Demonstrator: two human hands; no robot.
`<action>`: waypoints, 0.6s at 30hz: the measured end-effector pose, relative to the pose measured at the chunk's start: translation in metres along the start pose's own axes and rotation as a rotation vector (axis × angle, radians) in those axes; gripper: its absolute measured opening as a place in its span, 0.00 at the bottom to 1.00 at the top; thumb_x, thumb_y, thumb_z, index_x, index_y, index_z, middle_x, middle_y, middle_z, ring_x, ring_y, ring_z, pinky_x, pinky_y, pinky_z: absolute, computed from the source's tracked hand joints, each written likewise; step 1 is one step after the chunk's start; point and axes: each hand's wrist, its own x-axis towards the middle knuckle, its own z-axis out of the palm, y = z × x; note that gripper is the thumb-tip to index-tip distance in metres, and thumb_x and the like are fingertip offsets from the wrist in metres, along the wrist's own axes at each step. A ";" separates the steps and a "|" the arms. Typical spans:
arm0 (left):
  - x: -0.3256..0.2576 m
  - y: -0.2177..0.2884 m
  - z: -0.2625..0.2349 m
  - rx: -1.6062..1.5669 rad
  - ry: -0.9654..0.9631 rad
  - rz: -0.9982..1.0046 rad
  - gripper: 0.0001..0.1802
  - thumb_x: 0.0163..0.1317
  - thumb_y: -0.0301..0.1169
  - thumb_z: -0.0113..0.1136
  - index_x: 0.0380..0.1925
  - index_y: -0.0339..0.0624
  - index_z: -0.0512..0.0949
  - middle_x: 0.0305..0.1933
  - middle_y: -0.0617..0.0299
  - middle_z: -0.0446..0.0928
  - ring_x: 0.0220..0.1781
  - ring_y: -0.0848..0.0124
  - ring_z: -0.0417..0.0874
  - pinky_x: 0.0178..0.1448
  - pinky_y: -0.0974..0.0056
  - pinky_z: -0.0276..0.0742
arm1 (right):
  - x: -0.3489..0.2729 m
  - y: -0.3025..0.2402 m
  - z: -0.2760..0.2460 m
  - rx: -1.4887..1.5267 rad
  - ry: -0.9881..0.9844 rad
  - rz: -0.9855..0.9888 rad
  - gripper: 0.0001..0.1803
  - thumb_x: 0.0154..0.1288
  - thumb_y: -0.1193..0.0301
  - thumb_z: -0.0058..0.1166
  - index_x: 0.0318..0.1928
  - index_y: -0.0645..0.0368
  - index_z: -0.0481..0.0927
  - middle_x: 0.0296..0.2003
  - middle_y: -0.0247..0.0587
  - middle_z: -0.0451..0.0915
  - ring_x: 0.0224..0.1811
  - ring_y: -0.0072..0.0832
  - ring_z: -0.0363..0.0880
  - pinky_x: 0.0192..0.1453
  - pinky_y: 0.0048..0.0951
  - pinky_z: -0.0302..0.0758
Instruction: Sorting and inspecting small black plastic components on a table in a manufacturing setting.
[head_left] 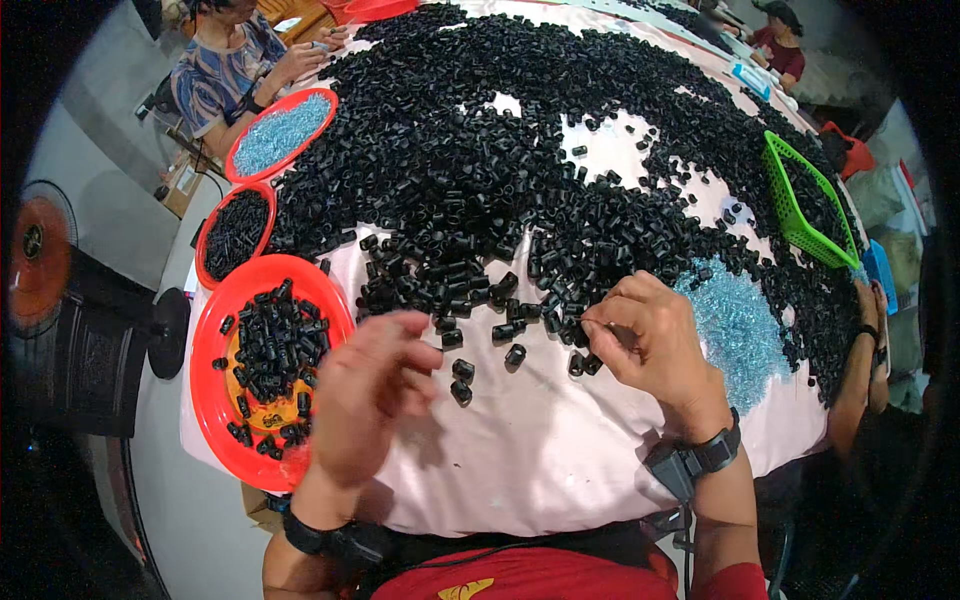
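Note:
My right hand is pinched closed at the near edge of the black heap. A thin dark bit shows at its fingertips, too small to name. My left hand is blurred by motion beside the large red plate; its fingers look apart, with nothing seen in them. On that plate lies a pile of short black tubular plastic parts. Several loose black caps lie on the pale pink cloth between my hands. Behind them spreads a big heap of the same black caps.
A pile of clear bluish small pieces lies right of my right hand. Two more red bowls, one with black parts, one with bluish pieces, stand at left. A green basket is at right. Other people sit around the table.

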 end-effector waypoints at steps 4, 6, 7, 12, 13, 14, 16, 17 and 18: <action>-0.016 0.007 0.052 0.449 -0.481 0.095 0.21 0.78 0.41 0.51 0.54 0.34 0.81 0.44 0.55 0.85 0.42 0.70 0.86 0.47 0.66 0.81 | -0.003 0.004 0.001 0.010 0.034 0.031 0.04 0.57 0.72 0.66 0.31 0.57 0.87 0.27 0.38 0.81 0.30 0.37 0.79 0.31 0.36 0.75; -0.030 0.016 0.064 0.396 -0.672 0.277 0.20 0.80 0.39 0.48 0.52 0.34 0.82 0.43 0.51 0.85 0.44 0.65 0.86 0.51 0.61 0.81 | -0.001 -0.003 0.002 0.036 0.050 0.025 0.04 0.57 0.72 0.66 0.31 0.58 0.87 0.27 0.38 0.81 0.30 0.37 0.79 0.31 0.36 0.75; -0.032 0.014 0.070 0.262 -0.712 0.308 0.20 0.80 0.39 0.46 0.51 0.34 0.82 0.42 0.49 0.84 0.43 0.62 0.85 0.51 0.59 0.81 | -0.001 0.002 0.005 0.046 0.059 0.041 0.03 0.57 0.72 0.66 0.31 0.58 0.87 0.27 0.38 0.81 0.30 0.37 0.79 0.31 0.36 0.75; -0.030 0.009 0.073 0.184 -0.691 0.322 0.19 0.80 0.37 0.46 0.49 0.34 0.82 0.41 0.50 0.84 0.42 0.62 0.85 0.49 0.60 0.81 | 0.000 0.008 0.002 -0.011 0.106 0.049 0.03 0.56 0.72 0.66 0.29 0.58 0.86 0.25 0.39 0.80 0.27 0.37 0.78 0.29 0.36 0.74; -0.029 0.009 0.076 0.158 -0.694 0.333 0.19 0.79 0.37 0.47 0.48 0.33 0.82 0.41 0.50 0.84 0.41 0.62 0.85 0.49 0.60 0.81 | -0.002 0.009 -0.003 -0.036 0.114 0.052 0.03 0.56 0.72 0.66 0.29 0.58 0.86 0.25 0.39 0.80 0.27 0.37 0.78 0.29 0.36 0.74; -0.029 0.008 0.080 0.131 -0.699 0.343 0.18 0.79 0.36 0.47 0.48 0.33 0.82 0.41 0.50 0.84 0.41 0.62 0.85 0.48 0.60 0.81 | -0.003 0.012 -0.006 -0.043 0.107 0.062 0.04 0.55 0.71 0.65 0.27 0.57 0.85 0.24 0.39 0.79 0.26 0.37 0.78 0.29 0.36 0.74; -0.028 0.006 0.086 0.074 -0.706 0.352 0.18 0.79 0.35 0.47 0.47 0.33 0.82 0.41 0.50 0.84 0.40 0.62 0.85 0.47 0.60 0.80 | -0.002 0.013 -0.009 -0.053 0.120 0.096 0.06 0.52 0.70 0.63 0.23 0.57 0.83 0.21 0.39 0.78 0.25 0.38 0.79 0.28 0.37 0.74; -0.027 0.005 0.088 0.045 -0.707 0.351 0.18 0.79 0.35 0.47 0.46 0.33 0.82 0.41 0.50 0.84 0.40 0.62 0.85 0.47 0.60 0.80 | -0.002 0.013 -0.012 -0.074 0.122 0.107 0.06 0.52 0.70 0.63 0.23 0.57 0.83 0.21 0.39 0.78 0.25 0.38 0.79 0.28 0.37 0.74; -0.026 0.003 0.090 0.016 -0.709 0.349 0.17 0.78 0.35 0.47 0.46 0.33 0.82 0.40 0.50 0.84 0.39 0.62 0.85 0.47 0.61 0.80 | -0.001 0.014 -0.016 -0.060 0.095 0.145 0.05 0.51 0.70 0.63 0.22 0.57 0.83 0.20 0.39 0.78 0.24 0.38 0.79 0.28 0.37 0.75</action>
